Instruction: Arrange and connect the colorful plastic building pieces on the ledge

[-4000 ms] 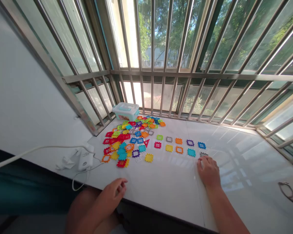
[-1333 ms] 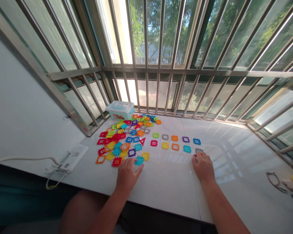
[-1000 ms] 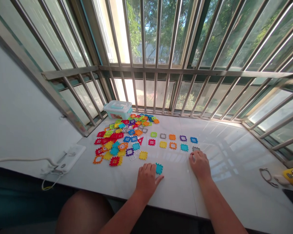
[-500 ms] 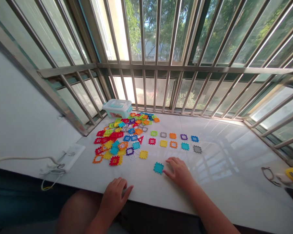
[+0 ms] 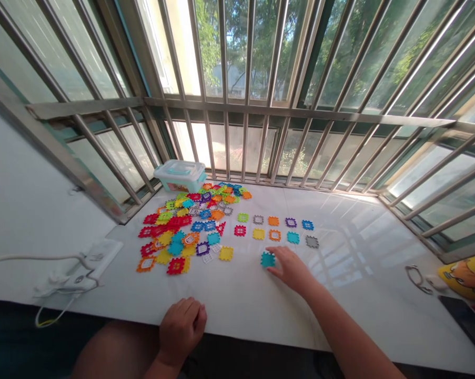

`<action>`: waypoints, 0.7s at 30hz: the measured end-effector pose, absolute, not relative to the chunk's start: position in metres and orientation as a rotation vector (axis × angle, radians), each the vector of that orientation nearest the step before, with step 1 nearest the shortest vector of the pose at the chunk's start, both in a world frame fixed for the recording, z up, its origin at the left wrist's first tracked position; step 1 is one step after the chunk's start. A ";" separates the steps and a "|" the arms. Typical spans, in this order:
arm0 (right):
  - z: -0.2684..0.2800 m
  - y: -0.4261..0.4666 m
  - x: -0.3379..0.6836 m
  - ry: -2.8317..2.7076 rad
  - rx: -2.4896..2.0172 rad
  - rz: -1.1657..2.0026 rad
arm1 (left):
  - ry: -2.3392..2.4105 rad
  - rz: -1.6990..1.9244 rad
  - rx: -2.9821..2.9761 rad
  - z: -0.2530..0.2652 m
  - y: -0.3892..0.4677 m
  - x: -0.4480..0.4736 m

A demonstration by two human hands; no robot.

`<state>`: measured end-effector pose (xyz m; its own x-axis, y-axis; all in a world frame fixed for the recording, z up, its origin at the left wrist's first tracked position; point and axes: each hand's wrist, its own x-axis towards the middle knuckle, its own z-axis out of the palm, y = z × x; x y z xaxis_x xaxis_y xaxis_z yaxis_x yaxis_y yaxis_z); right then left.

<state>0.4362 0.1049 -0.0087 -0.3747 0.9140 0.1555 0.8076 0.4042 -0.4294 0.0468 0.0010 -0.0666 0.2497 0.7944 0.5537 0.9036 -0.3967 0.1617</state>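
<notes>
My right hand [image 5: 289,269] has its thumb and fingers at the edges of a teal square building tile [image 5: 267,259] with notched sides, low over the white tabletop. Loosely curled into a fist, my left hand [image 5: 183,325] rests at the table's front edge with nothing showing in it. Beyond the right hand lie two rows of single tiles, among them a yellow tile [image 5: 258,234], an orange-framed tile [image 5: 275,235], a teal tile [image 5: 293,238] and a grey tile [image 5: 312,242]. Left of them spreads a heap of mixed tiles, with a red tile [image 5: 175,266] at its near side.
A lidded clear-and-mint box [image 5: 181,176] stands behind the heap. At left, a white power strip [image 5: 97,263] trails cables. Metal bars [image 5: 245,109] line the window at the back. On the right lie a curved metal handle [image 5: 417,279] and a dark phone-like slab [image 5: 464,321].
My right hand has closed on the teal tile and shifted it toward the rows. My left hand has curled its fingers in. The view has turned slightly right.
</notes>
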 end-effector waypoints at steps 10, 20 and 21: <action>-0.011 0.177 0.543 -2.177 -1.669 0.140 | -1.499 -0.889 -2.320 -0.065 0.002 0.046; -0.026 0.180 0.551 -2.182 -1.769 0.187 | -1.485 -0.894 -2.327 -0.064 0.003 0.047; -0.028 0.180 0.552 -2.185 -1.777 0.185 | -1.484 -0.895 -2.327 -0.064 0.003 0.047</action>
<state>0.5516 0.1799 -0.0275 -0.1766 0.9707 0.1630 0.9296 0.2189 -0.2965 0.0474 0.0031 -0.0641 0.2965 0.7354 0.6093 0.8822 -0.4553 0.1201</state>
